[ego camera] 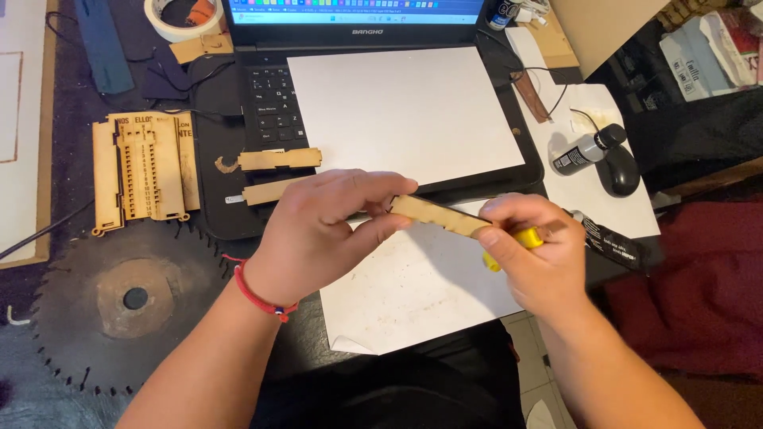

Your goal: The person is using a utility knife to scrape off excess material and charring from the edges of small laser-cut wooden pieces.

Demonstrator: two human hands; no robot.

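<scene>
Tan laser-cut wooden strip is pinched closed at one end by the left hand above a stained white sheet; the right hand grips its other end and a yellow tool. Two similar strips lie unhandled on the laptop; cut wooden panels rest on the tabletop.

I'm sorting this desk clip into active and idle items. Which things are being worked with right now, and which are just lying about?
In hand:
left hand and right hand on the wooden strip
yellow tool in the right hand
stained paper beneath

Lying about:
two strips on the laptop
cut wooden panels
saw blade
tape roll
mouse
grey bottle
</scene>
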